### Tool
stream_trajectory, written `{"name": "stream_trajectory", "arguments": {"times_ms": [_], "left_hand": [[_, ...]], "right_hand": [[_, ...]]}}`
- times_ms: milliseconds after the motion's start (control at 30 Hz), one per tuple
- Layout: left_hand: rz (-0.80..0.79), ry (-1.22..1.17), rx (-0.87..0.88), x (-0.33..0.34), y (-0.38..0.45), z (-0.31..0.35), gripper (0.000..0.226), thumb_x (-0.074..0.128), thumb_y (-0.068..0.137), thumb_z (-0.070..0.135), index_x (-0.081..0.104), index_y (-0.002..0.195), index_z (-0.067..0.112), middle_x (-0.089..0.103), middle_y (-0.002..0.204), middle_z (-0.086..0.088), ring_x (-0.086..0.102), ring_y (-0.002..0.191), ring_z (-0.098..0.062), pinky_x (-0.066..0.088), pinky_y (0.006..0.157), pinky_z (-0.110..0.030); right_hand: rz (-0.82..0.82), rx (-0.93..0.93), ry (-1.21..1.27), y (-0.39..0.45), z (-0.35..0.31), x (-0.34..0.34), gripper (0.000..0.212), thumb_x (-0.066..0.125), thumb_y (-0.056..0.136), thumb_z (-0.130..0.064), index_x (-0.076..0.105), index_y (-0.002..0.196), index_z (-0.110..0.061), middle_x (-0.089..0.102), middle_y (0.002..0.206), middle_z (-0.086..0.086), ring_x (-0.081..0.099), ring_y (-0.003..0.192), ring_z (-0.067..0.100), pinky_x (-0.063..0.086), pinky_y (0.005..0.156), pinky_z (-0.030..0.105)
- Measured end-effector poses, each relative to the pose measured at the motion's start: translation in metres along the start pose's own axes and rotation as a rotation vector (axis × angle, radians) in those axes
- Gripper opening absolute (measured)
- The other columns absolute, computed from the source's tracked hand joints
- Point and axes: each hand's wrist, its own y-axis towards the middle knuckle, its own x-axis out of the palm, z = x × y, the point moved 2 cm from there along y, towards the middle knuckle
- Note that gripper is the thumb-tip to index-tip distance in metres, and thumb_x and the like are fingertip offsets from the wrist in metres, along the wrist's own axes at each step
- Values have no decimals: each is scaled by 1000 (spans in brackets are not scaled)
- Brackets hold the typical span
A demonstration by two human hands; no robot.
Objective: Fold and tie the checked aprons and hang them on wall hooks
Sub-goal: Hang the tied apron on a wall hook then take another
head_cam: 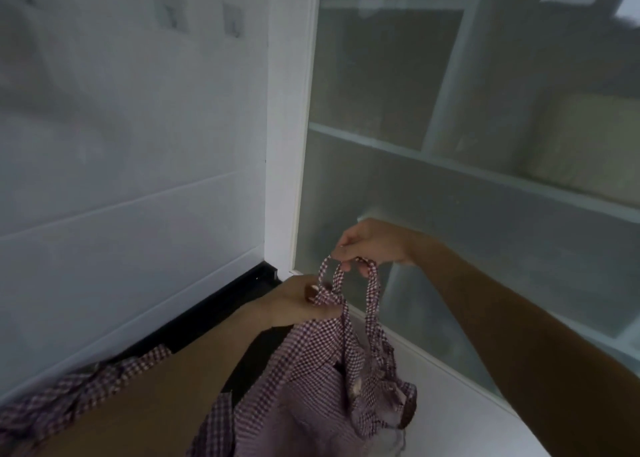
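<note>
Both forearms are bare, with no sleeves, watch or bracelet showing. The left hand has a pale, light-polished thumbnail; the right hand wears no rings.

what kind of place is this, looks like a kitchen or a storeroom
Hard to say for sure; probably a staff or storage corner indoors. A white panelled wall carries small stick-on hooks, a frosted glass partition shows dim shelves behind it, and checked aprons are being handled here.
</note>
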Motion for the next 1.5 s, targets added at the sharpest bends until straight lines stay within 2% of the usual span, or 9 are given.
{"name": "stream_trajectory", "arguments": {"times_ms": [167, 333, 567, 733, 900, 1033, 1167, 1367, 1500], "left_hand": [[202, -69, 93, -7, 16, 23, 40, 56, 100, 36, 69, 104, -2, 73, 98, -12, 68, 88, -25, 52, 90, -37], [268, -428, 22, -28, 11, 24, 35, 49, 104, 25, 67, 79, 6, 65, 71, -4, 58, 63, -14, 48, 59, -19], [586, -740, -157, -66, 4, 14, 88, 19, 97, 70, 54, 51, 3, 54, 50, -10, 48, 51, -21, 40, 55, -28], [695, -1169, -336, -74, 7, -21, 100, 12, 95, 73, 65, 101, -12, 69, 94, -24, 64, 86, -35, 54, 82, -44], [974, -1462, -336, -85, -14, -43, 95, 52, 83, 69, 35, 148, 2, 39, 153, -11, 43, 135, -36, 39, 105, -52], [930, -1275, -457, -99, -30, -59, 33, 28, 103, 26, 52, 96, 3, 60, 88, -11, 57, 72, -27, 47, 60, -41], [716, -773, -578, -102, -30, -52, 47, 68, 91, 11, 45, 133, 9, 40, 126, -6, 45, 120, -29, 44, 101, -47], [523, -422, -338, -45, -3, 13, 87, 80, 78, 33, 36, 148, 5, 47, 143, -11, 49, 125, -29, 40, 105, -35], [49, -224, 11, 11, 2, 69, 16, 68, 93, 31, 62, 108, 30, 69, 105, 11, 63, 99, -8, 47, 93, -27]], "right_hand": [[57, -63, -165, 5, 5, -8, 29, 89, 72, -29, 72, 92, -17, 75, 84, 3, 62, 63, 19, 52, 57, 27], [12, 73, -672, 1, 63, -24, 21, 80, 71, -23, 73, 90, -20, 64, 71, -5, 61, 72, 14, 49, 68, 28], [7, 424, -213, -28, 146, -11, 3, 73, 80, -15, 74, 78, -17, 69, 78, -3, 63, 77, 14, 52, 63, 24], [223, 327, 69, -38, 157, -18, 30, 78, 81, -34, 68, 67, -10, 63, 64, 9, 57, 59, 19, 42, 59, 28], [230, 268, 158, -43, 132, -39, 42, 79, 83, -35, 58, 56, -11, 51, 52, 3, 44, 45, 13, 35, 53, 23], [260, 231, 246, -40, 123, -50, 40, 81, 81, -33, 59, 58, -10, 46, 56, 10, 44, 45, 16, 35, 51, 23], [257, 127, 235, -30, 97, -49, 30, 76, 86, -23, 61, 70, -3, 42, 53, 4, 38, 46, 15, 29, 51, 27], [133, 37, -129, -5, 41, -25, 5, 71, 84, -12, 76, 83, -11, 63, 60, -7, 54, 60, 9, 42, 68, 25], [83, -31, -161, 1, 11, -19, 8, 74, 85, -19, 76, 92, -20, 72, 81, -12, 63, 78, 5, 45, 73, 19]]}}
